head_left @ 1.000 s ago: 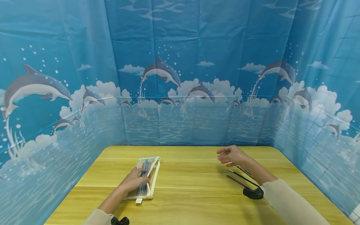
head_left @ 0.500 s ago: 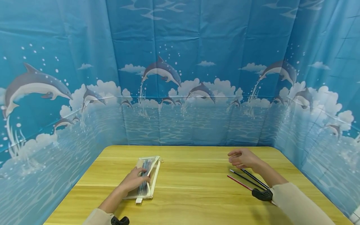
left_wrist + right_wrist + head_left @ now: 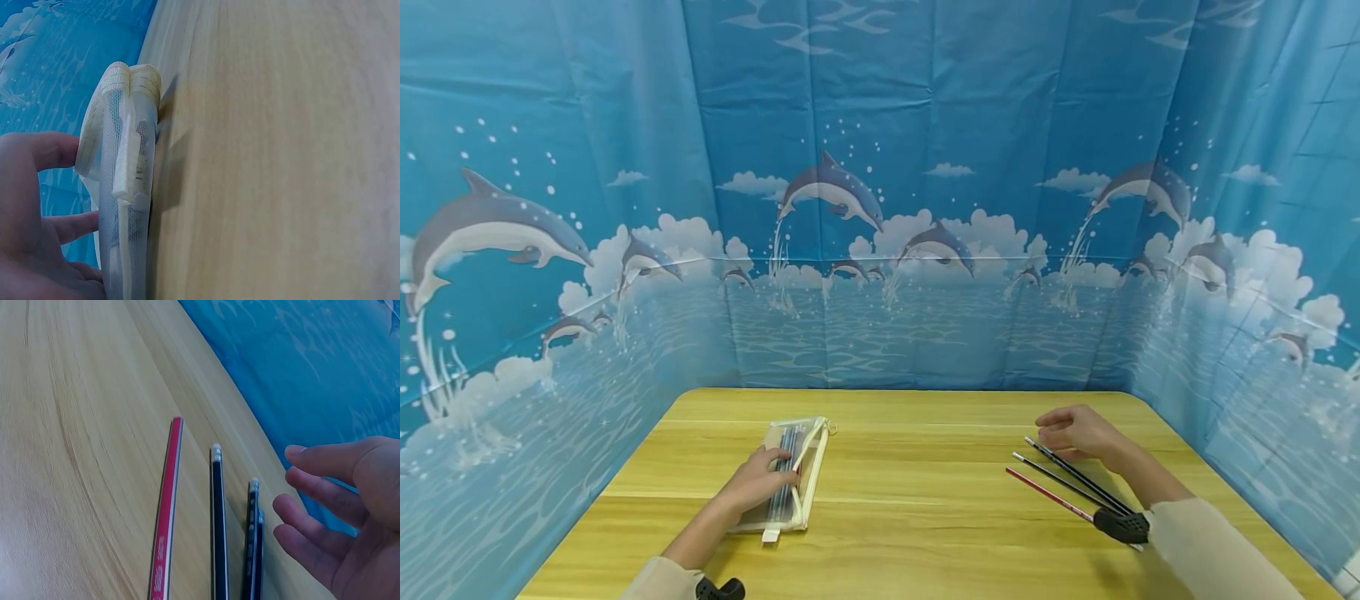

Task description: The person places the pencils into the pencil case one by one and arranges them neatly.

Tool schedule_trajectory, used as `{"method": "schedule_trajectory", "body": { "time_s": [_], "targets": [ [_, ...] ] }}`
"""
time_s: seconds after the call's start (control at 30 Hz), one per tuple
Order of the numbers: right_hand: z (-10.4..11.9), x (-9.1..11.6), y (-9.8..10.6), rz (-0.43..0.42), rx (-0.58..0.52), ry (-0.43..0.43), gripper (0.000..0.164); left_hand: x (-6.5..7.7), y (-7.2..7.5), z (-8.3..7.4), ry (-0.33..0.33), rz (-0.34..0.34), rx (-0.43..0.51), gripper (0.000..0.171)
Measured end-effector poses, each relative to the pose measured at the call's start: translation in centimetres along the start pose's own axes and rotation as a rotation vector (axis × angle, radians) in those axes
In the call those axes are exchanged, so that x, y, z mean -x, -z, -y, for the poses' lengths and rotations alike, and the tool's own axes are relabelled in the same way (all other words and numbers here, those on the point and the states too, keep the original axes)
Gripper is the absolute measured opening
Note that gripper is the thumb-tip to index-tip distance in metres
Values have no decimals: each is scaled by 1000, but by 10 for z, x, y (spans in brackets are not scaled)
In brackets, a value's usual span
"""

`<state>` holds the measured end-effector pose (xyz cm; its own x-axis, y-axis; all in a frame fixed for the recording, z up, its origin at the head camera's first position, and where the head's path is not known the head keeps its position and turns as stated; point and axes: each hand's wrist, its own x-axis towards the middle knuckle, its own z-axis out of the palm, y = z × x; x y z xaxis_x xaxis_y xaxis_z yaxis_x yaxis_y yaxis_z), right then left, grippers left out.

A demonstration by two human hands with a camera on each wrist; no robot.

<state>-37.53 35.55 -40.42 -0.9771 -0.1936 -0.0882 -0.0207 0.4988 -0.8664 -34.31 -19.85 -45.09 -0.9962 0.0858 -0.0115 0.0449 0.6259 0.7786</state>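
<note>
A clear mesh pencil pouch [image 3: 805, 500] with a cream zipper lies on the table, its long side gaping. Inside show several dark pencils [image 3: 784, 475]. My left hand [image 3: 756, 483] rests on top of it, thumb and fingers touching its upper face near the opening; the left wrist view has the pouch [image 3: 128, 187] end-on beneath the fingertips. My right hand [image 3: 1082, 435] hovers at the right, fingers loosely bent, nothing in them. Below and beside it lie a red pencil [image 3: 165, 512], a black pencil [image 3: 219, 519] and more dark pencils [image 3: 251, 544], their far ends fanned apart.
The yellow wooden table [image 3: 917, 500] has rounded back corners. A blue dolphin-print curtain [image 3: 880, 333] hangs right behind it and along both sides. Black straps [image 3: 1123, 525] sit at both wrists.
My right hand has moved right and slightly toward me, uncovering more of the pencils under it. My left hand and the pouch have stayed where they were.
</note>
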Motion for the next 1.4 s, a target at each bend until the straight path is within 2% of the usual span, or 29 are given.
{"method": "schedule_trajectory", "body": {
  "time_s": [0.27,0.53,0.8,1.13,1.4],
  "targets": [
    [-16,4,11,-6,40,18,52,0,0,0,2,2,-1,62],
    [-32,7,15,-18,61,-1,45,-1,0,0,6,8,1,61],
    [-42,5,15,-54,266,46,35,-2,0,2,11,6,-1,63],
    [-50,3,13,-100,386,127,31,-2,0,2,5,4,-8,62],
    [-52,2,12,-105,448,178,26,0,0,0,2,-3,-9,63]
  ]
}}
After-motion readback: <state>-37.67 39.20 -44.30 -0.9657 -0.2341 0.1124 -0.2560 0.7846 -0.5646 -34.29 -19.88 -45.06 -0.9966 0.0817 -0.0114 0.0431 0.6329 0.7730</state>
